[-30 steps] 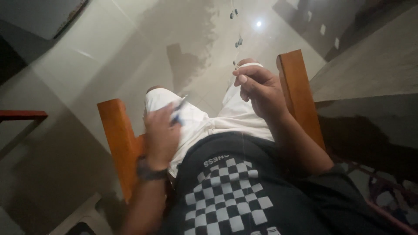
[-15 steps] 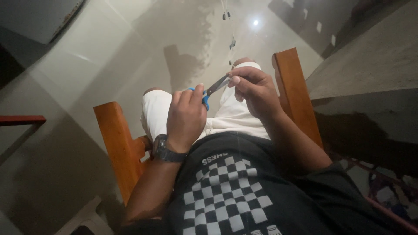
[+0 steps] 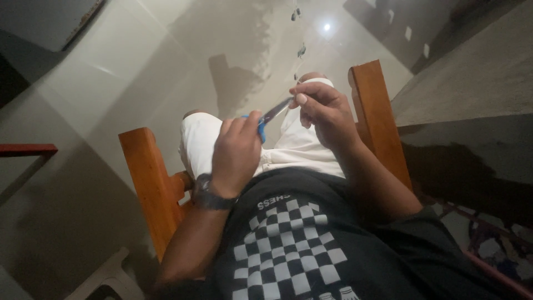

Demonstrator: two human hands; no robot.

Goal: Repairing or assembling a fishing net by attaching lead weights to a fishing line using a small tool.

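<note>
since 0.5 s ago the left hand (image 3: 236,153) is sitting a bit lower & nearer the lap, and the right hand (image 3: 325,111) is staying by the right knee. nearest: black shirt w/ white checker print (image 3: 288,250), wristwatch (image 3: 210,195) on the left wrist. left hand is closing round the blue handle of the scissors (image 3: 270,118), blades pointing twd the right hand. right hand is curling shut, fingertips pinching the blade tip. below: white shorts (image 3: 300,147). wooden chair arms (image 3: 147,178) either side. beyond: pale tiled floor (image 3: 139,61).
</note>
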